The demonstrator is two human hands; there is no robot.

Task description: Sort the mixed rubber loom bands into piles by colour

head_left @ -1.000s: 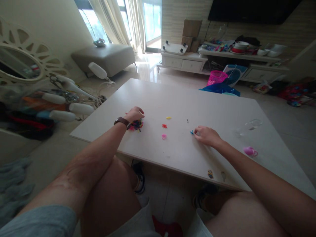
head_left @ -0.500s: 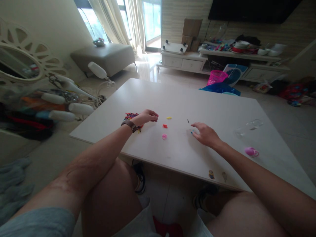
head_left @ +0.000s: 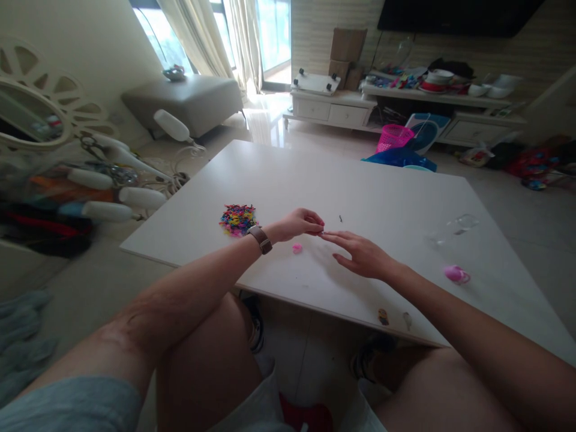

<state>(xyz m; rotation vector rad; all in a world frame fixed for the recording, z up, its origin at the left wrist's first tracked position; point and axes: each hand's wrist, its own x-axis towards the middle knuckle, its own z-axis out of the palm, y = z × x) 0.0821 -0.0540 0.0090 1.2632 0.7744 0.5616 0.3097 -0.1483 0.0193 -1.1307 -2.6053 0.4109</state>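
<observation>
My left hand [head_left: 299, 224], with a watch on its wrist, is closed in a pinch over the middle of the white table [head_left: 279, 171]. What its fingertips hold is too small to make out. My right hand [head_left: 360, 252] has its fingers stretched out, and its fingertips meet those of the left. Just below the left hand lies a small pink bundle [head_left: 297, 248], perhaps of little bands. A heap of small multicoloured pieces [head_left: 238, 219] is left of the left wrist. Beyond the right fingers lies a tiny dark piece [head_left: 341, 218].
On the table's right side are a clear container [head_left: 465, 223] and a pink-purple rounded object [head_left: 456, 274]. A small yellow cartoon figure [head_left: 383, 317] and a pale flat piece [head_left: 407, 321] lie near the front edge. A pink basket [head_left: 393, 138] stands beyond the table.
My left hand has moved right from beside the heap, now covering where the yellow and red pieces lay. My right hand has moved left, and its fingers have straightened to meet the left fingertips.
</observation>
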